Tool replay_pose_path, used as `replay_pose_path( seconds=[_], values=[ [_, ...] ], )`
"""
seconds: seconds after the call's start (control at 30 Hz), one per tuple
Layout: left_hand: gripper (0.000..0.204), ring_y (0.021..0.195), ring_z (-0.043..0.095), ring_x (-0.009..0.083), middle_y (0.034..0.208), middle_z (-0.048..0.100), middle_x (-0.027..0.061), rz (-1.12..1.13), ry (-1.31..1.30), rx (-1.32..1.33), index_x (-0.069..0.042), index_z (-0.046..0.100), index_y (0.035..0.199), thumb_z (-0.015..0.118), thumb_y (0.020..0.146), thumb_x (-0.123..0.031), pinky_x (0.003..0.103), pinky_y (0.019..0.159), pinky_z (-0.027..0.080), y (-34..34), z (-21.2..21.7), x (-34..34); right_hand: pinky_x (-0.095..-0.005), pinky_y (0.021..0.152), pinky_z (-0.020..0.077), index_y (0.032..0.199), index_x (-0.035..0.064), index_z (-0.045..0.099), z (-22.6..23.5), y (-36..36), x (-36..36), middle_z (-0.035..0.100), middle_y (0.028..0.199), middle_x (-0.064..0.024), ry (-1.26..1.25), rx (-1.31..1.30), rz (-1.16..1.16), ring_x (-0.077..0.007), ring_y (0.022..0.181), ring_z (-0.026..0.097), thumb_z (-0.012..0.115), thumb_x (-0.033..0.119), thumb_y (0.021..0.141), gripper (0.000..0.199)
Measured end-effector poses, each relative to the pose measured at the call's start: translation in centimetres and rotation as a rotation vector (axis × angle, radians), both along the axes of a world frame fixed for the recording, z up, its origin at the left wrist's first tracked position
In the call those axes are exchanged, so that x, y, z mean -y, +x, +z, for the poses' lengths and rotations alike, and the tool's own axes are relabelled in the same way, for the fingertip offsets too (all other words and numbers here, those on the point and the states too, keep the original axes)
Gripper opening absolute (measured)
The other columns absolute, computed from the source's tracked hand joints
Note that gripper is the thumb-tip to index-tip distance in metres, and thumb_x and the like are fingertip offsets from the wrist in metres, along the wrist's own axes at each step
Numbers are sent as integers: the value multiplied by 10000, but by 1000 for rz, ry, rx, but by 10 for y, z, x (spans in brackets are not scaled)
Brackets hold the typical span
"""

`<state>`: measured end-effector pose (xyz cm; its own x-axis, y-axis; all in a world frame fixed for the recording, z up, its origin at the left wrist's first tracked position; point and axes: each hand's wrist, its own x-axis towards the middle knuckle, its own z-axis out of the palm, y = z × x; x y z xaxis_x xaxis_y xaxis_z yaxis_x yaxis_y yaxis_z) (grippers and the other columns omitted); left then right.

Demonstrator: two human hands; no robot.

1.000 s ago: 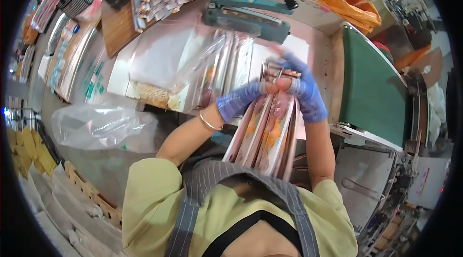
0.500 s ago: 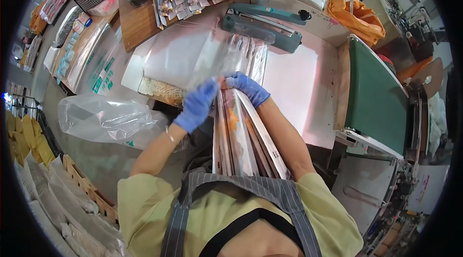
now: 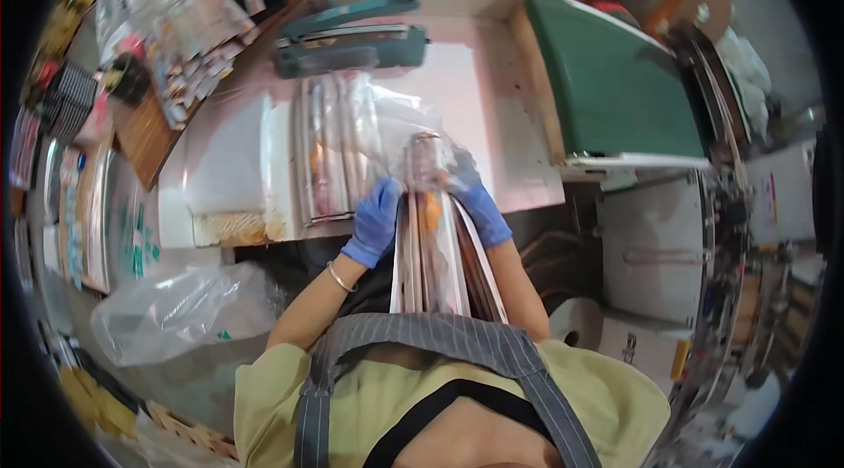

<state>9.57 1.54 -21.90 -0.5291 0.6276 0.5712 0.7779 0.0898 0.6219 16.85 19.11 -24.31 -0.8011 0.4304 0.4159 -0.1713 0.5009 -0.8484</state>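
A bundle of long, flat, printed packages (image 3: 431, 266) stands between my forearms, its near end against my apron. Clear plastic bag film (image 3: 418, 147) lies around and beyond its far end, blurred by movement. My left hand (image 3: 376, 220), in a blue glove, is closed at the bag's edge on the left of the bundle. On the other side, my right hand (image 3: 479, 209), also gloved, curls round the bag and the bundle's far end; its fingertips are smeared. Just left of the bag, several similar long packages (image 3: 334, 147) lie side by side on the table.
A teal bag sealer (image 3: 352, 48) sits at the table's far side. Right of the pale tabletop (image 3: 505, 152) slopes a green board (image 3: 615, 86). Small packets (image 3: 189, 55) cover a brown wooden board (image 3: 141, 138) at far left. A large clear bag (image 3: 185, 314) hangs low at left.
The view has swung right, so the table's things sit farther left. My hands, close together before, have moved apart to either side of the bundle's far end, with the film around it.
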Motion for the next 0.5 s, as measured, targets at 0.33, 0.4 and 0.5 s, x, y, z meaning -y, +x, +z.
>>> replay_pose_path(
  seconds=[0.33, 0.4, 0.5],
  values=[
    [285, 682, 524, 353, 872, 546, 173, -201, -234, -29, -56, 518, 986, 571, 714, -123, 431, 580, 421, 65, -4, 34, -324, 1001, 247, 1244, -79, 264, -34, 141, 77, 315, 1280, -244, -159, 321, -200, -303, 1197, 319, 498, 295, 838, 600],
    [317, 624, 535, 303, 779, 550, 142, -353, 70, 25, -50, 532, 1022, 559, 758, -224, 368, 543, 441, 74, 10, 34, -314, 1022, 206, 1317, -21, 205, -104, 203, 93, 292, 1320, -157, -573, 720, 89, -247, 1210, 282, 389, 280, 903, 543],
    [176, 613, 502, 243, 701, 519, 79, -375, -140, 122, -80, 524, 812, 593, 735, -221, 314, 542, 405, 37, 62, 40, -345, 841, 392, 1120, 26, 455, 14, 120, 90, 520, 1029, -168, -300, 263, -21, -251, 921, 483, 409, 287, 889, 351]
  ],
)
